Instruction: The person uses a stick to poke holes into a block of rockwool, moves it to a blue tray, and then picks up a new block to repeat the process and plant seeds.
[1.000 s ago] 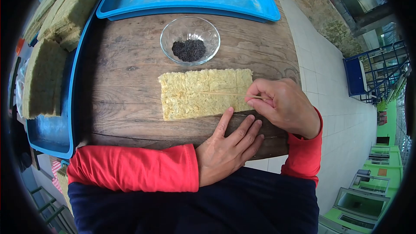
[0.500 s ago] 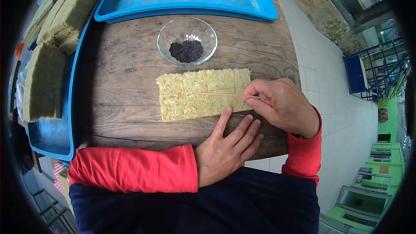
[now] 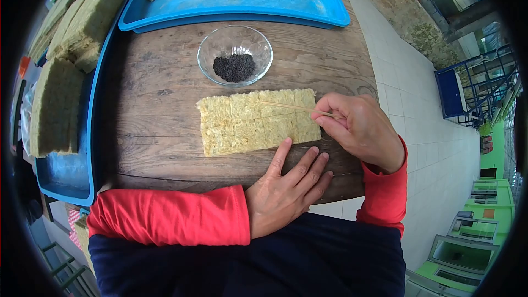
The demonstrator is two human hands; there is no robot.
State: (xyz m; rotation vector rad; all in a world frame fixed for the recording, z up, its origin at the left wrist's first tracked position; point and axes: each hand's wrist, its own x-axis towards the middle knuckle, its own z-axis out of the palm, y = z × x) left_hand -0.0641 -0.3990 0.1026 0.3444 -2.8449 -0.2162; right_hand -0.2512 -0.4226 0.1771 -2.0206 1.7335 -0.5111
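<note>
Fibrous yellow slab (image 3: 256,121) lies flat on the wooden desk (image 3: 159,88), just below the glass bowl (image 3: 235,56) of dark seeds. It looks light, soft and crumbly, best steadied by pressing its edge. The right hand (image 3: 357,129) has its grip pinched together on a thin stick (image 3: 289,106), tip over the slab; the left hand (image 3: 286,187) lies flat, fingers spread, touching the slab's near edge. Blue trays (image 3: 308,0) with more slabs sit beyond the bowl; tiled floor lies to the right.
</note>
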